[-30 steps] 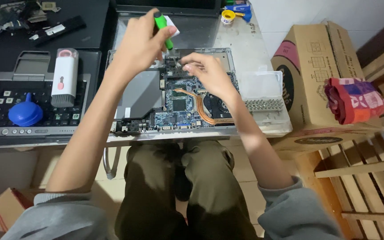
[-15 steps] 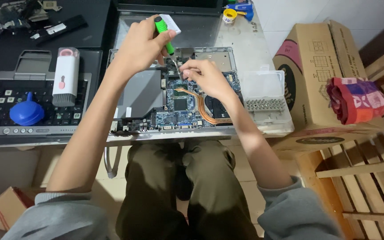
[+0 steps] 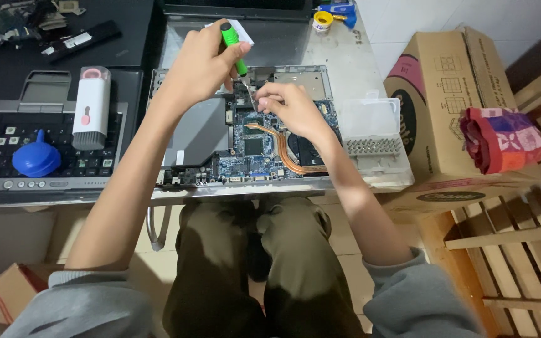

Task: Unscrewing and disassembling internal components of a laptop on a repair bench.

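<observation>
Over the opened laptop [image 3: 245, 144], the left hand [image 3: 205, 66] grips a green screwdriver [image 3: 234, 49] while the right hand [image 3: 289, 106] pinches its tip. At three o'clock a clear bit case [image 3: 374, 134] crowds the edge; at nine o'clock sits a keyboard [image 3: 26, 150].

Pale grey counter [image 3: 370, 44] under even, soft light. White tiled wall [image 3: 421, 19] behind its far right corner. Light tiled floor [image 3: 95, 231] below. Slatted wooden crate [image 3: 521, 250] at right, beside a cardboard box [image 3: 439, 112] bearing folded red cloth [image 3: 502, 138].
</observation>
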